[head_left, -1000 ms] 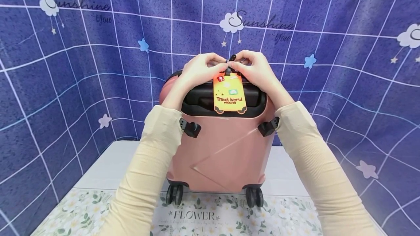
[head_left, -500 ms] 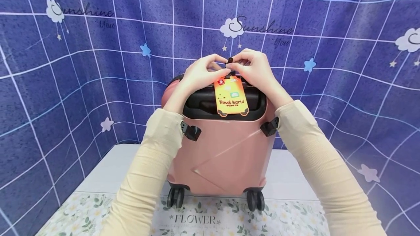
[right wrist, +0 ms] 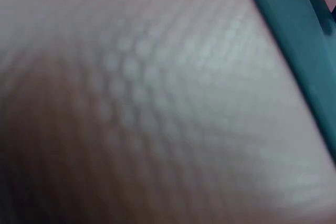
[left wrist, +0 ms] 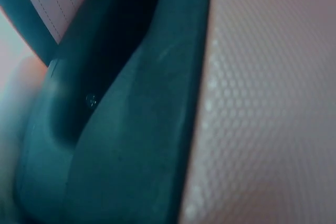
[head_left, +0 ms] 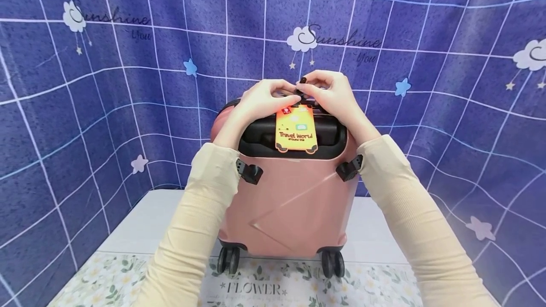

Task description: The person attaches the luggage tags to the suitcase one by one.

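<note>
A yellow luggage tag printed "Travel World" hangs against the front of the pink hard-shell suitcase, over its black top recess. From the tag's upper end rises a short black strap. With thumb and fingers, my right hand pinches the strap near its tip. My left hand pinches lower, its thumb right at the strap's base above the tag. Fingertips partly hide the strap and the top handle behind. Both wrist views are close on the textured shell, without a clear sight of the fingers.
The suitcase stands upright on black double wheels, on a white surface with a flowered mat in front. A blue grid-patterned curtain encloses the back and both sides. Black wrist cameras sit close to the shell.
Both hands have come slightly lower with the strap. The tag swung a little right, then back left. The head view has tilted up slightly.
</note>
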Tool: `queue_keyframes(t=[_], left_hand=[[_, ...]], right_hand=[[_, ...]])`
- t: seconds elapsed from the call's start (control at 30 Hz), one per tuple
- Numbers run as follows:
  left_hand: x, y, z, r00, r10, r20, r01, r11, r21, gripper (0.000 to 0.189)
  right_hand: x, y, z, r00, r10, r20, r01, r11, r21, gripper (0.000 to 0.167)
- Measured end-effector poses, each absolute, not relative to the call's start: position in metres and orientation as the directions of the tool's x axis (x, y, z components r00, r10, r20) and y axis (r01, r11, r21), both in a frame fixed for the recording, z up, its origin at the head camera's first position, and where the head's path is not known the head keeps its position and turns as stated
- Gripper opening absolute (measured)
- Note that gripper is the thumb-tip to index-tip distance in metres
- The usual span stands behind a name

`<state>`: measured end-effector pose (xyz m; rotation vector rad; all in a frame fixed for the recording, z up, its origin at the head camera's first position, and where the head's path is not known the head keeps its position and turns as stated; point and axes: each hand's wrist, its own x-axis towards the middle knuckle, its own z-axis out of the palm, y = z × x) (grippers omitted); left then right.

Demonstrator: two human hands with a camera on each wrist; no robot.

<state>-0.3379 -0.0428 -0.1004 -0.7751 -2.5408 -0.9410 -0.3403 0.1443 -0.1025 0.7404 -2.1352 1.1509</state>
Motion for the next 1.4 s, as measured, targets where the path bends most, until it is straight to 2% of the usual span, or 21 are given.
queue_keyframes(t=[0.23,0.97,1.1,1.4], left_hand=[[-0.3404,-0.0421,-0.1006,-0.8,0.375,0.469,0.592,0.624,0.51,0.042],[-0.3403,-0.0403,-0.0989,-0.808,0.391,0.441,0.582,0.65,0.489,0.044],[-0.3404,-0.0402,-0.0992,-0.814,0.383,0.436,0.574,0.645,0.505,0.044],[-0.3402,-0.0407,-0.0986,-0.823,0.368,0.432,0.563,0.627,0.538,0.04]], right_hand=[[-0.3406,0.1435,-0.1021,-0.67,-0.165,0.724,-0.694,0.485,-0.532,0.021],[-0.3399,0.1456,-0.1043,-0.721,-0.156,0.676,-0.683,0.325,-0.654,0.015],[-0.3401,0.1474,-0.1053,-0.708,-0.154,0.689,-0.695,0.33,-0.639,0.017],[-0.3414,0.1479,-0.106,-0.638,-0.136,0.758,-0.765,0.227,-0.603,0.018]])
